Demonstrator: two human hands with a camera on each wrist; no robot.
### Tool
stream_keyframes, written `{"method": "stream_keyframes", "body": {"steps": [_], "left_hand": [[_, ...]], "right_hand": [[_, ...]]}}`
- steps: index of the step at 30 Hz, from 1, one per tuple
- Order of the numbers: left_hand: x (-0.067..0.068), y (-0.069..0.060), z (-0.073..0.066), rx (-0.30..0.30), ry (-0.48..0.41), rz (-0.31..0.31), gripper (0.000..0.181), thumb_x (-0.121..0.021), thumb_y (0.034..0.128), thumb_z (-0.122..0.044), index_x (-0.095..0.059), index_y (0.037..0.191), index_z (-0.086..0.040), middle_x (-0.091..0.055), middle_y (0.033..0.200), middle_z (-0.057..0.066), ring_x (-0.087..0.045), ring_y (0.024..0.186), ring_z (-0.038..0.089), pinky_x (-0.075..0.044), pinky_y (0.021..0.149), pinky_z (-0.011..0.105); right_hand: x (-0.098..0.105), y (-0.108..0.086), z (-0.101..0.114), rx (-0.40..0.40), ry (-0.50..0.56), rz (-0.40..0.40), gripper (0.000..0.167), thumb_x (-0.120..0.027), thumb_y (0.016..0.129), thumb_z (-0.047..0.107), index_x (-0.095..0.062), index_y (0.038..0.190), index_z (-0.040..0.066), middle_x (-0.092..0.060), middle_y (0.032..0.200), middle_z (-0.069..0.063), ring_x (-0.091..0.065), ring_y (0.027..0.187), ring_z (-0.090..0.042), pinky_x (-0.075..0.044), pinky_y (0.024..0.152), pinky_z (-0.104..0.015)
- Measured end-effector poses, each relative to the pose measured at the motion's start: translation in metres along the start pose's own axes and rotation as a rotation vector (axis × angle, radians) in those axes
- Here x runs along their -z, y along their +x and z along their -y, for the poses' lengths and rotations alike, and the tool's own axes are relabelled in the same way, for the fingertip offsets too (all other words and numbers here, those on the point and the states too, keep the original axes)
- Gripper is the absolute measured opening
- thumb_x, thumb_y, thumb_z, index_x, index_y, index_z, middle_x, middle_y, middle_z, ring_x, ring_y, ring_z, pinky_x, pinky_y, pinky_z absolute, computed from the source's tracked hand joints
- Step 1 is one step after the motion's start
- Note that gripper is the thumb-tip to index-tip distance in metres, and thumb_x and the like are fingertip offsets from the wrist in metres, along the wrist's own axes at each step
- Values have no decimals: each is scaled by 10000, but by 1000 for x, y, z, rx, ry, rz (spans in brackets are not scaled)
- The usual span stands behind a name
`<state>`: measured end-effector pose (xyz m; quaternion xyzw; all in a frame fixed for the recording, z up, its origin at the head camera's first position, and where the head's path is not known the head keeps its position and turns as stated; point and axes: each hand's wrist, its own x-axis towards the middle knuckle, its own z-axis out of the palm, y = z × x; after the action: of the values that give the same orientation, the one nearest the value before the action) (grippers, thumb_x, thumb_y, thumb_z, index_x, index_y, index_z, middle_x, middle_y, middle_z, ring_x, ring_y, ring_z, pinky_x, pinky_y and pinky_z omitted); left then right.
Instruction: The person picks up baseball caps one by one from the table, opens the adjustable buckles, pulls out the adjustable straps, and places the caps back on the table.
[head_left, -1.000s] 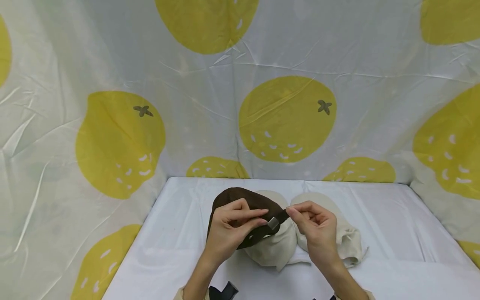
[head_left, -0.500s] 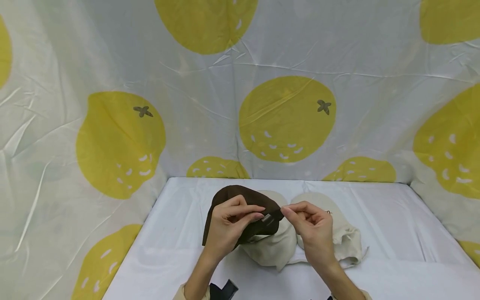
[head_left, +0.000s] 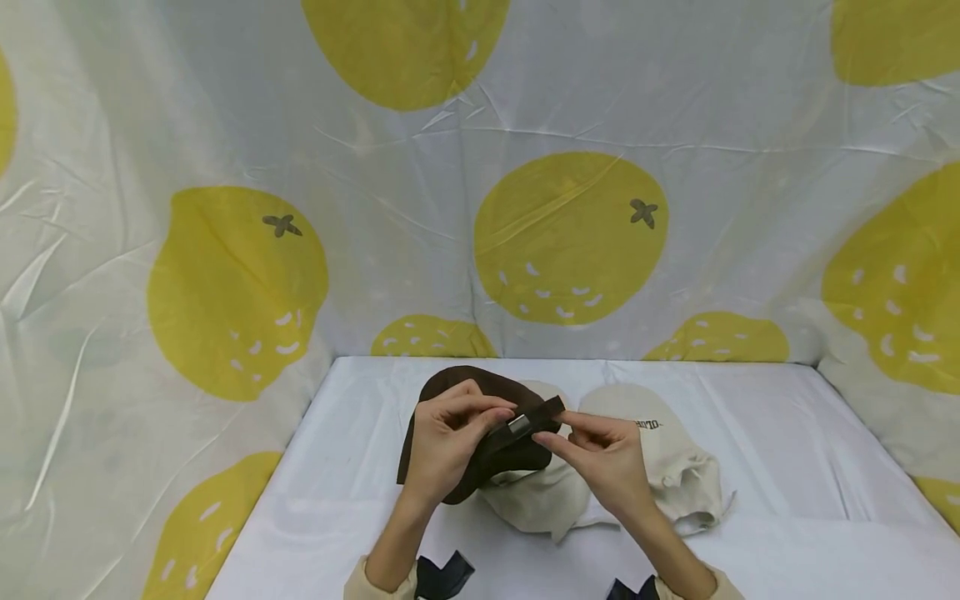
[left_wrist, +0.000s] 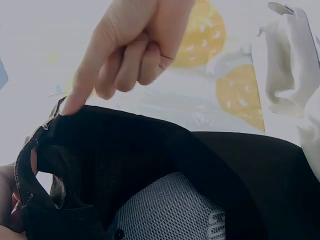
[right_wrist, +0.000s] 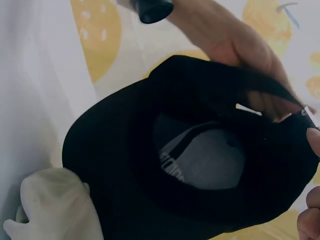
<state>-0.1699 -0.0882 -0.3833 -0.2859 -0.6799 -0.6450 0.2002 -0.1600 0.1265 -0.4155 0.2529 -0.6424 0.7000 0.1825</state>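
Observation:
A dark brown baseball cap (head_left: pixel 483 379) is held off the table, its back towards me. My left hand (head_left: pixel 447 433) pinches its back strap to the left of a metal buckle (head_left: pixel 519 427). On the buckle's other side, my right hand (head_left: pixel 611 462) holds the strap's end (head_left: pixel 553 407) between thumb and index finger, the other fingers curled. The left wrist view shows that index fingertip touching the cap (left_wrist: pixel 150 145) near the buckle. Looking inside the cap (right_wrist: pixel 110 145), the right wrist view shows a pale lining with lettering.
Two beige caps lie side by side behind the brown one: a left cap (head_left: pixel 536 504), partly covered, and a right cap (head_left: pixel 693 483) with dark lettering. They rest on a white-covered table (head_left: pixel 810 467). A lemon-printed curtain (head_left: pixel 405 250) hangs behind and at the sides.
The brown cap and both hands have shifted slightly left. My right hand has moved its grip closer to the buckle, and the strap's end now lies along the band.

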Motion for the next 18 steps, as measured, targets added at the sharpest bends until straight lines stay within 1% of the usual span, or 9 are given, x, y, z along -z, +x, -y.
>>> {"method": "stream_keyframes", "body": {"steps": [4, 6, 9, 11, 14, 16, 18], "left_hand": [[2, 2, 0, 24, -38, 18, 70, -778, 875, -1, -805, 931, 32, -607, 731, 96, -424, 617, 110, -332, 492, 253], [4, 3, 0, 48, -60, 24, 79, -775, 881, -12, -800, 933, 42, -625, 749, 101, -441, 631, 86, -347, 506, 233], [7, 4, -1, 94, -93, 28, 102, -774, 890, -36, -795, 938, 52, -660, 785, 80, -494, 673, 63, -383, 545, 190], [8, 5, -2, 122, -108, 32, 116, -772, 899, -51, -794, 941, 54, -672, 803, 49, -522, 702, 62, -403, 572, 172], [10, 8, -2, 149, -129, 45, 138, -764, 911, -62, -787, 952, 67, -677, 816, 10, -551, 737, 73, -412, 598, 172], [12, 10, -2, 163, -141, 54, 153, -759, 917, -69, -781, 960, 77, -675, 815, -1, -563, 751, 81, -410, 602, 177], [13, 12, -2, 176, -153, 60, 167, -753, 924, -72, -774, 969, 88, -677, 817, -10, -586, 773, 89, -415, 607, 177]], "right_hand": [[1, 3, -9, 129, -17, -19, 286, -789, 767, -192, -809, 1001, -29, -291, 526, -25, -207, 479, -158, -185, 401, -290], [2, 6, -14, 187, -23, -22, 310, -789, 759, -200, -814, 1006, -15, -315, 538, -13, -219, 485, -137, -197, 410, -275], [3, 9, -20, 237, -35, -26, 315, -800, 746, -197, -814, 1004, -17, -362, 550, -17, -251, 495, -125, -226, 425, -270], [4, 10, -23, 236, -43, -31, 311, -807, 746, -186, -815, 1005, -14, -391, 552, -30, -263, 498, -128, -242, 430, -269], [4, 11, -26, 201, -59, -44, 300, -810, 753, -173, -816, 1003, -9, -461, 566, -10, -295, 501, -149, -264, 432, -276], [3, 12, -26, 178, -64, -50, 273, -806, 764, -166, -816, 992, -16, -551, 607, 46, -318, 509, -144, -281, 435, -269], [0, 13, -26, 161, -66, -54, 238, -803, 780, -153, -813, 983, -30, -671, 703, 101, -372, 530, -107, -316, 445, -244]]}}
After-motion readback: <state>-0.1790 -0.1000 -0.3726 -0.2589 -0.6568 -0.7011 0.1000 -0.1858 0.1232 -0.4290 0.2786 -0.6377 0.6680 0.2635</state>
